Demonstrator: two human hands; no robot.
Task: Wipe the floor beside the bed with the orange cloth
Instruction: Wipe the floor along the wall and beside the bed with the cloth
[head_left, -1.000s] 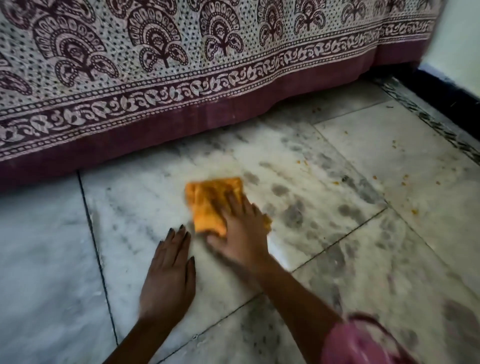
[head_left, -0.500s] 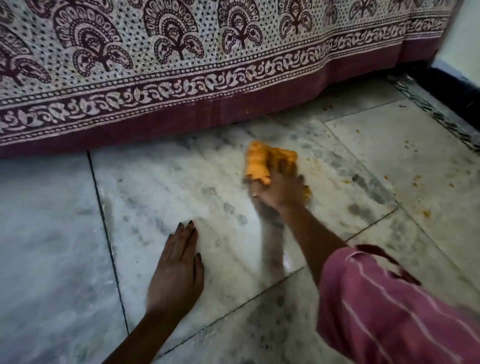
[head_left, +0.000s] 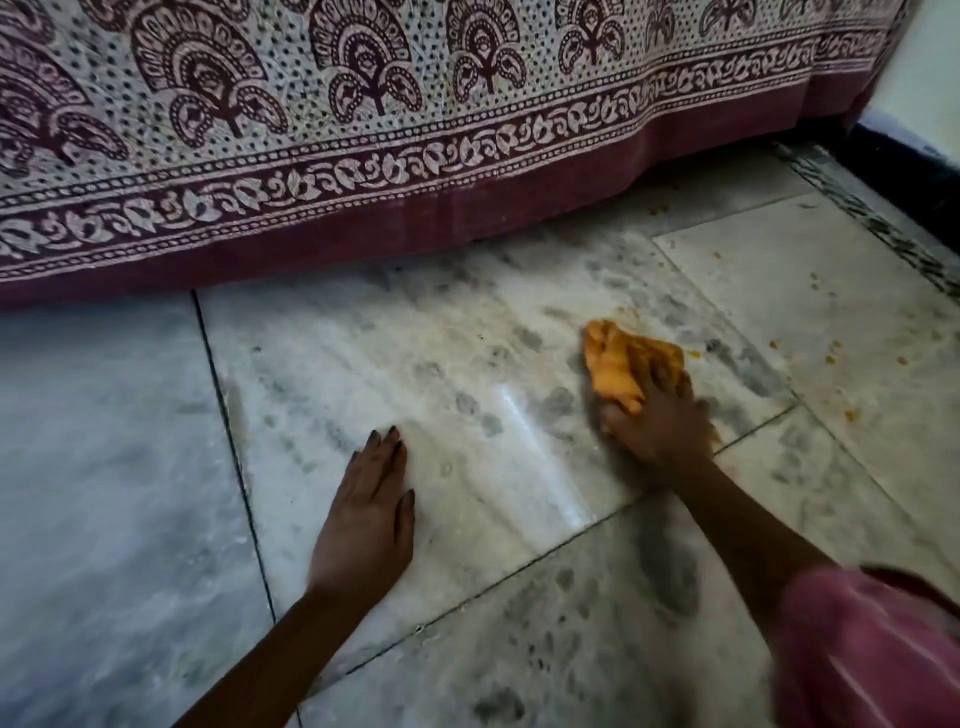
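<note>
The patterned bed cover (head_left: 363, 130) hangs beyond both hands, its maroon hem down at the marble floor (head_left: 130, 467). The 2 arms reach forward, well apart. The left hand (head_left: 363, 519) lies flat on a tile, palm down, fingers straight and together. The right hand (head_left: 654, 421), out of a pink sleeve (head_left: 857, 649), clutches the bunched orange cloth (head_left: 618, 364) against the floor. Orange crumbs (head_left: 831, 358) lie scattered right of that hand.

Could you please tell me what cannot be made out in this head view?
Head view:
- Space behind the bedsheet: hidden by it.
- Near part of the cloth: covered by the right hand.
- Orange specks on the floor: too small to identify.
- Pink sleeve: blurred, cut off by the bottom right corner.
</note>
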